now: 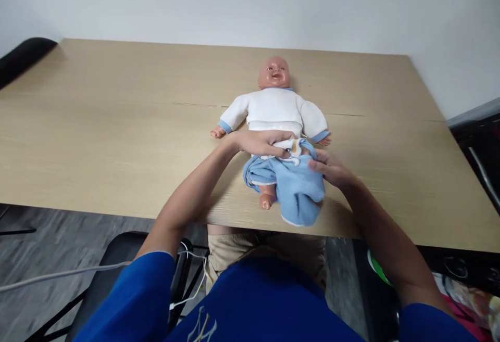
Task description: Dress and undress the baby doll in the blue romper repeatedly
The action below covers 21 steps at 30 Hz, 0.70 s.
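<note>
A baby doll (pixel 275 103) lies face up on the table, its head toward the wall, dressed in a white long-sleeved top with blue cuffs. Around its lower body are light blue doll pants (pixel 299 191) with white trim and an animal print at the front. One bare foot sticks out of the leg on the left; the other foot is hidden inside the cloth. Across the doll's belly lies my left hand (pixel 265 142), thumb and fingers closed on the waist of the pants. My right hand (pixel 330 167) pinches the waistband's right side.
The wooden table (pixel 117 128) reaches back to a white wall. A black chair (pixel 121 253) with a cable over it stands below the front edge at left. Another black chair back (pixel 27 58) is at the far left. Bags and other items (pixel 469 300) lie at lower right.
</note>
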Each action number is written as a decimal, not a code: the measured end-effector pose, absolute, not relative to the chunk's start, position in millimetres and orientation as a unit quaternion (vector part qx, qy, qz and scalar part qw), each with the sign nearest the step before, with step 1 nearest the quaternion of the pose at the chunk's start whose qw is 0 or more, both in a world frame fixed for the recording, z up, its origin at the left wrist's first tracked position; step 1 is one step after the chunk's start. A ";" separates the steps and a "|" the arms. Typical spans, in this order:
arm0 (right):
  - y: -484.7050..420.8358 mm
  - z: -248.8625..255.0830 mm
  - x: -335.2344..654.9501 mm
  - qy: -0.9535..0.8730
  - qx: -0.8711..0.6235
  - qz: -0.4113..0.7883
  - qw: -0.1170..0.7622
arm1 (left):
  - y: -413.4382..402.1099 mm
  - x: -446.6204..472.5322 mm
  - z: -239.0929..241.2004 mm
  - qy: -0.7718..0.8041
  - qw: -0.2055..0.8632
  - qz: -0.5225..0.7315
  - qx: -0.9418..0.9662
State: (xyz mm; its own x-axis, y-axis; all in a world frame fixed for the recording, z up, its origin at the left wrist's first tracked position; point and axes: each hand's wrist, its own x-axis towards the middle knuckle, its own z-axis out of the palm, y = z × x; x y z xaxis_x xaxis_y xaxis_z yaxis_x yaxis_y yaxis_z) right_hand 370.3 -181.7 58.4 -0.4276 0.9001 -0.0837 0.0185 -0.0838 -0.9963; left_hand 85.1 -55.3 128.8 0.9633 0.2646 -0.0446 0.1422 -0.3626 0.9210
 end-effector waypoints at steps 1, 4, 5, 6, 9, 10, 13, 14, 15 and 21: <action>-182.9 56.9 370.0 -0.550 -0.403 0.625 0.381 | -55.5 84.6 127.3 0.126 0.560 0.049 0.817; -183.4 56.1 370.0 -0.517 -0.416 0.631 0.403 | -55.0 85.7 125.1 0.099 0.597 0.005 0.796; -182.7 57.8 371.1 -0.527 -0.415 0.631 0.390 | -54.7 86.7 124.5 0.086 0.608 -0.007 0.789; -181.7 60.5 372.9 -0.546 -0.410 0.632 0.366 | -54.4 87.9 123.7 0.077 0.615 -0.014 0.784; -178.7 73.0 381.0 -0.629 -0.374 0.639 0.239 | -53.9 89.9 121.9 0.076 0.616 -0.029 0.783; -178.0 77.5 383.7 -0.652 -0.363 0.635 0.200 | -54.0 89.9 121.8 0.077 0.614 -0.036 0.784; -177.7 86.2 389.0 -0.691 -0.354 0.613 0.145 | -55.1 88.2 124.0 0.068 0.616 -0.044 0.784; -178.1 86.8 389.9 -0.693 -0.352 0.612 0.147 | -55.9 87.5 125.3 0.064 0.618 -0.039 0.782; -178.6 86.2 390.3 -0.688 -0.349 0.616 0.159 | -56.8 87.0 126.6 0.060 0.620 -0.031 0.781; -186.7 72.6 384.7 -0.587 -0.382 0.634 0.329 | -61.0 86.7 128.2 0.073 0.624 -0.004 0.778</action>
State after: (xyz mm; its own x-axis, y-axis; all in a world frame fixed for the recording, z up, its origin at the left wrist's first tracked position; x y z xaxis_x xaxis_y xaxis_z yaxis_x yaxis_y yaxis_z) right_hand 384.7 -186.7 72.6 -0.4920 0.8651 -0.0974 0.0300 -0.0950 -0.9950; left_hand 86.7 -61.0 128.2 0.9893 0.1081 -0.0981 0.1193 -0.2112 0.9701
